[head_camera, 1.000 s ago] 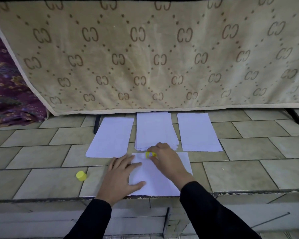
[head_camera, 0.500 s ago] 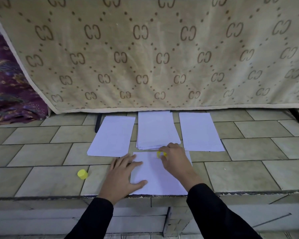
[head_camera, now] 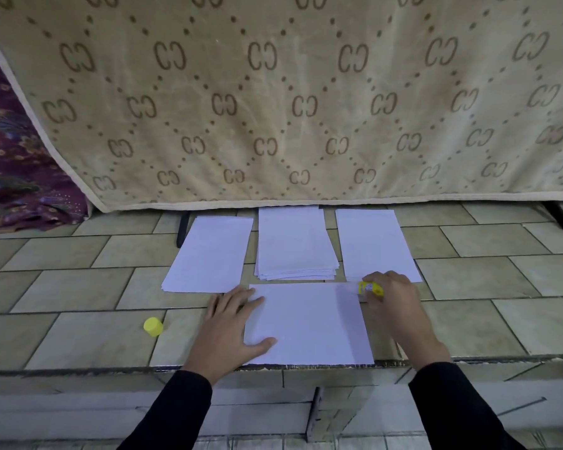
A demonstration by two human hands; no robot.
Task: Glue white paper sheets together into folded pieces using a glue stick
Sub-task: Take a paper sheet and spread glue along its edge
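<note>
A white paper sheet [head_camera: 309, 323] lies on the tiled ledge in front of me. My left hand [head_camera: 229, 332] rests flat on its left edge, fingers spread. My right hand [head_camera: 395, 303] grips a yellow glue stick [head_camera: 369, 288] at the sheet's far right corner, tip pointing left. Behind the sheet lie a stack of white sheets [head_camera: 294, 246] in the middle, a left sheet pile [head_camera: 210, 254] and a right sheet [head_camera: 374, 243]. The yellow glue cap [head_camera: 153, 326] sits on the tiles to the left.
A beige patterned cloth [head_camera: 273, 99] hangs just behind the papers. Purple fabric [head_camera: 17, 177] lies at the far left. The tiled ledge [head_camera: 78, 339] drops off at its front edge near my wrists. A dark leg [head_camera: 558, 217] shows at the back right.
My right hand has slid the glue stick rightwards along the sheet's far edge, from near the middle to the right corner. My left hand stays pressed on the sheet.
</note>
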